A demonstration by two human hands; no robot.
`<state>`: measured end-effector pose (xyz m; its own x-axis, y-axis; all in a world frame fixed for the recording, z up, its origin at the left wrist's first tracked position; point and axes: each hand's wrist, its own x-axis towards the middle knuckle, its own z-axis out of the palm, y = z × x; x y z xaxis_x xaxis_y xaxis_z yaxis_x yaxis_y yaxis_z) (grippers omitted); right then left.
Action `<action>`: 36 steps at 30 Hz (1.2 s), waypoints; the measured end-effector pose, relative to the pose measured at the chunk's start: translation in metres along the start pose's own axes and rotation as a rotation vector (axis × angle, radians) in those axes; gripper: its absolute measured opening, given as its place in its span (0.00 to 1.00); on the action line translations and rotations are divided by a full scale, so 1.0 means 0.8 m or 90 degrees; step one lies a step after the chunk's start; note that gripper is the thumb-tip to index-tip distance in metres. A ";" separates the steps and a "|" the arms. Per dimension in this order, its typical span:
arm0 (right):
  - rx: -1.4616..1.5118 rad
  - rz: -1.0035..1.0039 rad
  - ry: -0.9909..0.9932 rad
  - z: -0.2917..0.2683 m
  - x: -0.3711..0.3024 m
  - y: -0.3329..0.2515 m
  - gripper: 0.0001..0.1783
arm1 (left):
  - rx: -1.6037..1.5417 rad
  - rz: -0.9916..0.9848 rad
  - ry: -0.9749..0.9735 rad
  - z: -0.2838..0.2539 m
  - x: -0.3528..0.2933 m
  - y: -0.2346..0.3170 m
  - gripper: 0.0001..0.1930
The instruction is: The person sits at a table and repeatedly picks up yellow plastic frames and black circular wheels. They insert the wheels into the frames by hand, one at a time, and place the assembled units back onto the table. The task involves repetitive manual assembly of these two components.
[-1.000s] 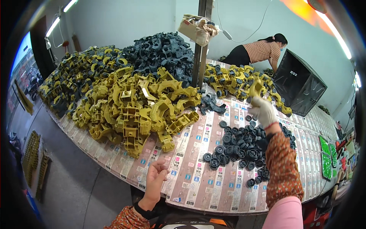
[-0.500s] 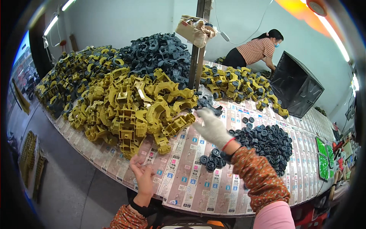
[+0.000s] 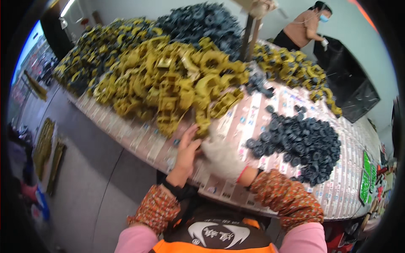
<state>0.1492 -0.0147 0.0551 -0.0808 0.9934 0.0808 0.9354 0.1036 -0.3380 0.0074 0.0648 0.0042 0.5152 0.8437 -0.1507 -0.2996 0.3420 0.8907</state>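
Both of my hands are close together at the table's near edge, just in front of a heap of yellow plastic toy-vehicle bodies point(image 3: 168, 84). My bare left hand point(image 3: 185, 154) has its fingers stretched up, apart from the thumb, with nothing plainly held. My right hand point(image 3: 223, 159), in a white knitted glove, is beside it; its fingers are smeared by motion, so what they hold, if anything, is hidden. A single yellow body point(image 3: 203, 122) lies just beyond my fingertips. To the right of my glove spreads a pile of small black toy wheels point(image 3: 303, 139).
Behind rise a dark grey heap of plastic parts point(image 3: 202, 25) and a yellow-and-black heap point(image 3: 105, 46). A metal post point(image 3: 249, 40) stands on the patterned table point(image 3: 135, 139). A masked person point(image 3: 301, 29) works by a large black bag-like container point(image 3: 350, 80). Green trays point(image 3: 367, 177) are at right.
My gloved right hand has drawn back from the yellow heap's right side to near my left hand. My left hand has shifted slightly right and upward. The whole view has tilted down.
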 end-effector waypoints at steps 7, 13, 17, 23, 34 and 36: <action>0.161 0.082 0.088 -0.032 -0.038 0.016 0.11 | -0.041 -0.056 -0.008 -0.013 -0.027 -0.002 0.23; 0.208 0.121 0.092 -0.046 -0.073 0.037 0.09 | 0.021 -0.158 0.039 -0.011 -0.038 -0.004 0.30; 0.206 0.153 0.126 -0.048 -0.107 0.048 0.07 | 0.160 -0.119 0.086 -0.002 -0.039 0.001 0.38; -0.037 0.201 0.285 -0.067 -0.129 0.107 0.05 | 0.401 0.145 0.144 -0.015 0.019 -0.026 0.48; -0.269 0.164 0.069 -0.050 -0.079 0.112 0.10 | 0.085 -0.027 0.010 0.001 -0.009 -0.004 0.34; -0.288 0.121 0.131 -0.037 -0.080 0.122 0.09 | -0.059 -0.110 -0.077 -0.008 -0.017 0.004 0.28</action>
<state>0.2556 -0.0696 0.0446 0.1317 0.9580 0.2549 0.9855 -0.1542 0.0705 -0.0053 0.0572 0.0062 0.6560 0.7158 -0.2395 -0.2690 0.5182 0.8119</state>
